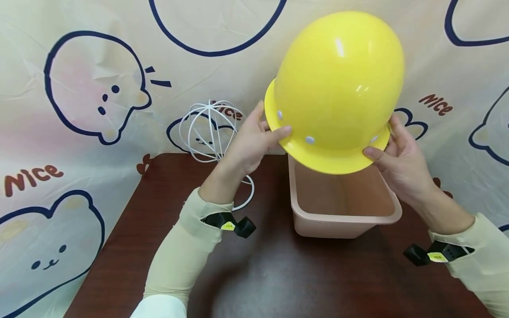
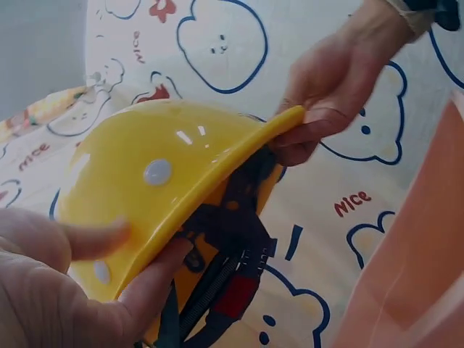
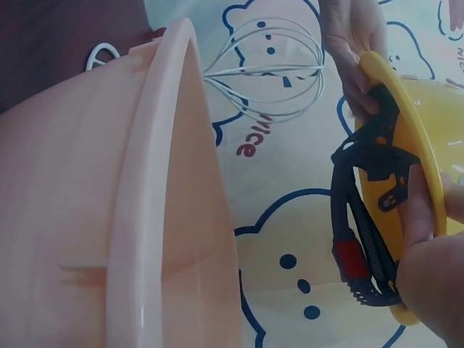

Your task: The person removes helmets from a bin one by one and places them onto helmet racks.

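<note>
bear-printed cloth hangs behind a dark brown table. a yellow hard hat is held up at the far right, above the far end of a pink bin. the left hand pinches its brim on the left, thumb outside, fingers underneath; the right hand pinches the right side likewise. dark straps show inside. left of the bin stands a white wire frame.

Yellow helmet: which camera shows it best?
The head view, because the yellow helmet fits whole inside the frame. The left wrist view adds dark inner straps, but fingers block part; the right wrist view shows them too, cropping the helmet.
</note>
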### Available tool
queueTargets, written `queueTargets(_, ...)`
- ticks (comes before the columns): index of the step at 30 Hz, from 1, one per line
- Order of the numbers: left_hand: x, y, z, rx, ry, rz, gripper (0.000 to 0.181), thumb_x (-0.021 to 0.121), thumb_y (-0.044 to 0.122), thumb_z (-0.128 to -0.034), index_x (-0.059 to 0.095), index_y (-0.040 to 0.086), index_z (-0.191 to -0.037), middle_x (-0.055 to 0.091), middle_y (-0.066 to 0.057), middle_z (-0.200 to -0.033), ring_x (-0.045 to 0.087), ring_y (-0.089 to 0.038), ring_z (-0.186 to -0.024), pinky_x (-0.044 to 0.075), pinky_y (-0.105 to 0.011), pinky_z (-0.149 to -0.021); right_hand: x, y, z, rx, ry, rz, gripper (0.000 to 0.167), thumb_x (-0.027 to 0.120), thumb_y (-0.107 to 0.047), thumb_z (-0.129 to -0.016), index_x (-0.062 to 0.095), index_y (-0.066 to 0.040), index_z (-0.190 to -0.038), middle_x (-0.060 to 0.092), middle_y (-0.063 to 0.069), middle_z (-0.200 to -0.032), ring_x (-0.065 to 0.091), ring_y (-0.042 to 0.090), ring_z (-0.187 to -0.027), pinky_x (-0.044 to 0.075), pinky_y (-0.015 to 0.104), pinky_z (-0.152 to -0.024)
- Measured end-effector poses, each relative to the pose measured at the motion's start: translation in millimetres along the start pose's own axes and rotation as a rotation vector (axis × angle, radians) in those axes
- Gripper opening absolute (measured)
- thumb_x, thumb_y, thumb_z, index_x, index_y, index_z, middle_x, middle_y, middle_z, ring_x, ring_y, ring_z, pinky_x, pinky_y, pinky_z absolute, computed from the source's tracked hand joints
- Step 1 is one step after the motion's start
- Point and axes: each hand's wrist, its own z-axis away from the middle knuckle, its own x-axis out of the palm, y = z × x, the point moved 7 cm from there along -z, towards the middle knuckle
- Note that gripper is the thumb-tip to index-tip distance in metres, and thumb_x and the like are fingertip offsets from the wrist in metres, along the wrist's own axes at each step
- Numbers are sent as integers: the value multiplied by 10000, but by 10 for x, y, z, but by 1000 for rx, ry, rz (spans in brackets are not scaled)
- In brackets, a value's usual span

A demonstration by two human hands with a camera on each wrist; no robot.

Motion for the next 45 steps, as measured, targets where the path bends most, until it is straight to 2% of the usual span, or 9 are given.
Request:
queueTargets(3,43,13,46,76,-78,-35,987,714,-146,-861,208,243,-1614,531,-133,-1370,678,-315,-1116,599,-429,-882,27,7,11,6,12,10,784,469,244,-943,248,-105,-1610,380,199,-1471,575,298,-1275,496,391,-979)
queueTargets(6,27,-33,94,57,-83,-138,1107,782,-98,-827,147,319,-1633,564,-137,-1296,714,-310,-984,628,-423,-788,44,41,34,21,32,22,756,470,220,-957,262,-104,-1607,372,192,-1465,579,292,-1262,483,386,-985)
queueTargets(10,-28,-98,154,26,-19,-250,1135,847,-19,-799,160,333,-1630,611,-150,-1179,731,-311,-835,634,-435,-658,84,101,64,29,24,44,763,472,210,-964,246,-117,-1615,354,195,-1482,579,287,-1277,484,387,-980)
queueTargets(16,-75,-125,217,75,100,-188,1087,849,-65,-775,214,199,-1616,638,-123,-1252,738,-292,-907,635,-404,-680,156,99,56,-17,-20,98,825,459,259,-938,209,-122,-1626,348,217,-1490,578,304,-1295,502,408,-956)
queueTargets(23,-55,-11,215,145,99,-191,963,830,-52,-805,297,153,-1581,642,-149,-1215,736,-286,-893,633,-377,-669,167,-4,-40,6,-41,103,801,459,242,-952,227,-128,-1624,384,222,-1484,605,299,-1263,526,420,-924)
queueTargets(27,-182,59,270,112,115,-270,907,833,-3,-823,340,179,-1562,624,-139,-1193,717,-282,-835,625,-368,-642,235,90,-141,77,-42,79,766,472,199,-977,243,-143,-1622,453,207,-1446,657,270,-1189,561,417,-869)
queueTargets(32,-401,153,363,31,123,-344,931,821,15,-844,279,165,-1586,568,-136,-1274,721,-285,-916,637,-389,-695,382,252,-263,139,-43,124,744,527,130,-991,244,-154,-1617,486,182,-1410,677,248,-1155,588,410,-833)
queueTargets(38,-557,308,415,40,112,-352,913,787,-17,-864,246,122,-1585,532,-158,-1310,722,-265,-961,634,-385,-732,541,270,-440,156,-46,168,773,581,84,-987,237,-188,-1624,446,189,-1463,667,248,-1175,598,420,-833)
queueTargets(45,-750,486,511,33,129,-342,886,755,-24,-886,269,186,-1596,513,-180,-1344,711,-237,-1046,618,-359,-801,747,306,-675,189,-57,183,791,622,38,-981,242,-243,-1616,465,170,-1470,649,287,-1198,602,429,-842)
